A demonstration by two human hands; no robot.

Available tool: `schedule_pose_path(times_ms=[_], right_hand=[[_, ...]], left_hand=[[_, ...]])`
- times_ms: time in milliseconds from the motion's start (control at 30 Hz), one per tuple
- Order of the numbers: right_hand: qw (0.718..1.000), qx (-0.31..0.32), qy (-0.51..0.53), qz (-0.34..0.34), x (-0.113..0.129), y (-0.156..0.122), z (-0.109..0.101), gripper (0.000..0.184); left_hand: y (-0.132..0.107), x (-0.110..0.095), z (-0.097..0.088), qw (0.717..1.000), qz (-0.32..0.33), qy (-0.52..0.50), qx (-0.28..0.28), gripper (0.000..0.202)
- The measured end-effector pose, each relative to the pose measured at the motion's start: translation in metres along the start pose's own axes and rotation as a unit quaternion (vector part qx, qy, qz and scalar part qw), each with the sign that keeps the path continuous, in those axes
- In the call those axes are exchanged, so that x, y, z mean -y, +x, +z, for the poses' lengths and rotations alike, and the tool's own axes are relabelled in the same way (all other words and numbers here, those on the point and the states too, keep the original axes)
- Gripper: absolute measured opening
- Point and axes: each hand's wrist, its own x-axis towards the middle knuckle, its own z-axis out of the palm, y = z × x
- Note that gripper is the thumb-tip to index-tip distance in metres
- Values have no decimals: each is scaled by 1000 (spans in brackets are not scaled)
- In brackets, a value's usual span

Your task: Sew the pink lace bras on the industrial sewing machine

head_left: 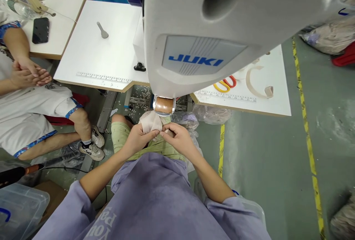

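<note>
Over my lap, my left hand [139, 137] grips a pale beige piece of fabric [151, 122], its thumb pressed along the lower edge. My right hand [179, 139] meets it from the other side, fingers pinched at the fabric's right edge. The fingertips of both hands nearly touch. Just above them is the rounded brown-and-metal end [164, 105] of a white JUKI sewing machine [194, 53]. Part of the fabric is hidden behind my fingers.
Scissors with yellow and red handles [225, 84] and a beige strip [251, 81] lie on the right tabletop [271, 105]. A grey tool [102, 30] rests on the left tabletop [74, 47]. At left a person [30, 73] sits with clasped hands. Plastic bags [212, 114] lie below.
</note>
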Motion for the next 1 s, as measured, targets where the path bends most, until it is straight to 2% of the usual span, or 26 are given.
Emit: schedule_pose_path(times_ms=[133,267,400,567,700,833,1000], right_hand=[[994,22,85,61,-5,-1,-14,19],[996,0,50,69,-3,-9,-19,16],[997,14,-30,65,8,-13,-21,14],[997,26,-74,27,18,-12,-22,11],[996,51,-77,0,19,-12,-22,12],[996,71,-57,-1,20,-12,-24,13],[995,79,-63,0,21,-10,-26,13]], left_hand=[[2,-5,-6,1000,-4,27,-9,32],[3,-10,-9,998,-9,55,11,30],[0,-15,-4,996,2,75,38,32],[-4,-27,3,990,30,132,48,27],[-6,-36,4,986,52,148,56,22],[-6,-37,5,984,43,156,77,22],[-5,-35,5,982,34,171,69,24]])
